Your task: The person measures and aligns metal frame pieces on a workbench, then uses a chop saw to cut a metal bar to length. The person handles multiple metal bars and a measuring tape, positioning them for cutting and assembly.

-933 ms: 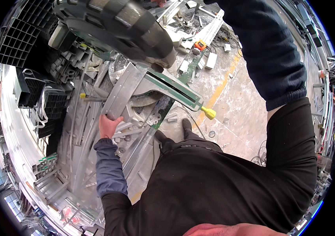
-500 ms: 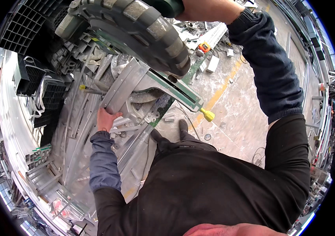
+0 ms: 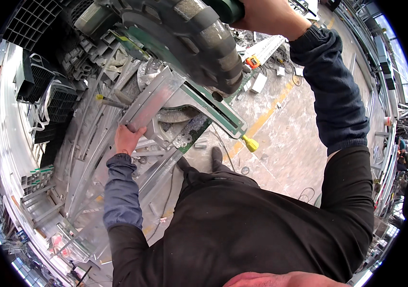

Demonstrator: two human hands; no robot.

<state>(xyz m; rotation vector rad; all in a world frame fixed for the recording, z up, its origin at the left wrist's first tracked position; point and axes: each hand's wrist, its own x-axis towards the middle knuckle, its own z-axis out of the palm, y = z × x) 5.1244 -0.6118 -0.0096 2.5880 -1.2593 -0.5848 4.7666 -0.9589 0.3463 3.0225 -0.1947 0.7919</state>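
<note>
A large mitre saw (image 3: 185, 45) with a dark ribbed guard and a green base fills the upper middle. At the top, my right hand (image 3: 268, 16) is closed round its dark green handle (image 3: 228, 9); some fingers are hidden. A silvery metal profile (image 3: 150, 103) lies slantwise across the saw bed, left of the slotted green arm (image 3: 218, 111). My left hand (image 3: 130, 138) grips the profile's near end, thumb on its right side. The guard hangs above the slot, and the blade itself is hidden. A yellow knob (image 3: 250, 143) sits at the arm's end.
Metal offcuts (image 3: 86, 158) and long strips crowd the left side. Dark grid-ended profiles (image 3: 60, 112) are stacked beyond. An orange tape measure (image 3: 252, 61) and a white block (image 3: 259, 83) lie past the saw. A cable (image 3: 168, 205) runs along the floor near my feet.
The saw head and my right hand have shifted slightly rightward in the picture, and the view has moved a little. My left hand keeps its grip on the profile.
</note>
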